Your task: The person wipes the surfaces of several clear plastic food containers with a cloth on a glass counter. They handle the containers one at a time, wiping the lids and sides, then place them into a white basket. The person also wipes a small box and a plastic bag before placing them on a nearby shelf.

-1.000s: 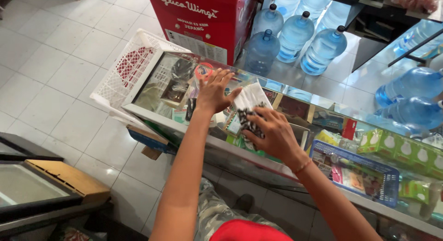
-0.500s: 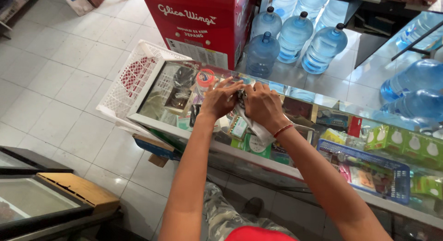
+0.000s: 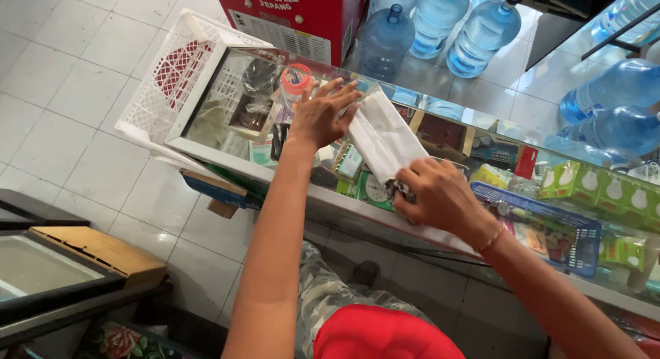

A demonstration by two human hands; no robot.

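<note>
- White paper bag point(image 3: 385, 136) lies flat on the glass tabletop point(image 3: 474, 136) of a display counter, running diagonally between the two hands.
- Head view, left hand point(image 3: 320, 115): palm down, fingers point(image 3: 344, 91) spread wide and pressed on the upper end of the bag; nothing is clasped. This flat press appears to pin the bag against sliding on the smooth glass.
- Head view, right hand point(image 3: 440, 197): fingers curled closed over the lower end of the bag, bunching the paper together with something dark that cannot be identified. The closed grip appears to gather that end while the other end stays anchored.
- Count, bag: one.
- Count, large blue water bottles point(image 3: 388, 36) on the tiled floor beyond the counter: at least five, some cut by the frame edge.
- Count, white plastic basket point(image 3: 165, 84) at the counter's left end: one.
- Count, red cabinet point(image 3: 295, 15) behind it: one.
- Count, blue basket point(image 3: 550, 218) under the glass: one.
</note>
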